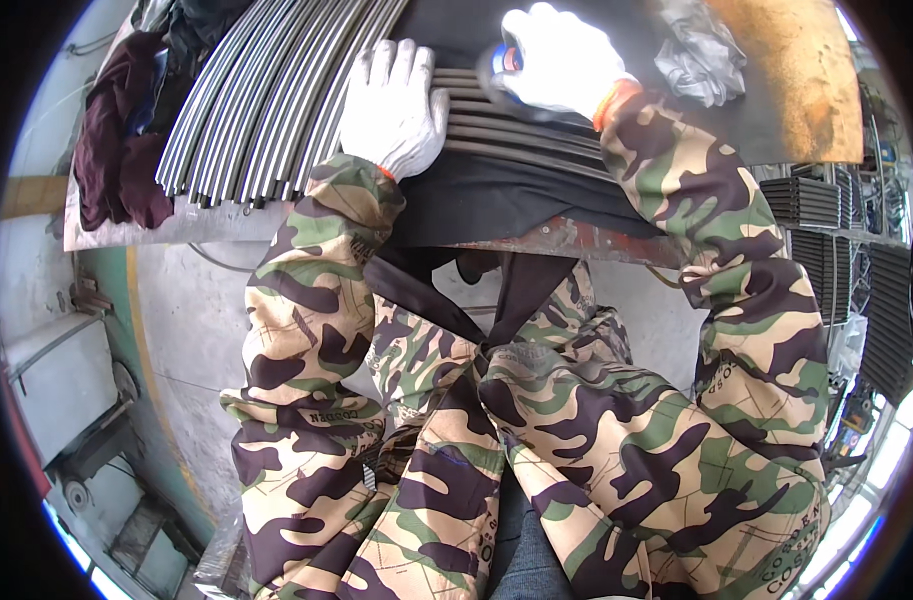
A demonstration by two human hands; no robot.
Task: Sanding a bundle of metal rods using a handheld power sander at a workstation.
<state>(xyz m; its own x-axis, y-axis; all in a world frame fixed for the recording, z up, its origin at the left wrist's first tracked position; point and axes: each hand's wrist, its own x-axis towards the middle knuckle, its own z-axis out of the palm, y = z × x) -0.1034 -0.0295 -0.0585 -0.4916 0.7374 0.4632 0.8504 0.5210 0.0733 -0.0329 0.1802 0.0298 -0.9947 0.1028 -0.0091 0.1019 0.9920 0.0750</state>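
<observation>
My left hand (395, 112), in a white knit glove, lies flat with fingers stretched out. It rests at the ends of several dark metal rods (532, 152) that run to the right over a black cloth (477, 205). My right hand (565, 62), also gloved in white, is closed round a small round object (507, 64), blue with some red on its face. Motion blurs that object, and its kind is not clear. It is just over the far side of those rods. Left of my left hand, many more metal rods (267, 100) lie side by side.
A dark maroon cloth (122, 150) hangs at the table's left end. Crumpled clear plastic (699, 50) sits at the far right, near a rusty brown board (802, 80). The table's front edge (567, 238) runs before me. Stacked dark bars (802, 205) fill a rack at right.
</observation>
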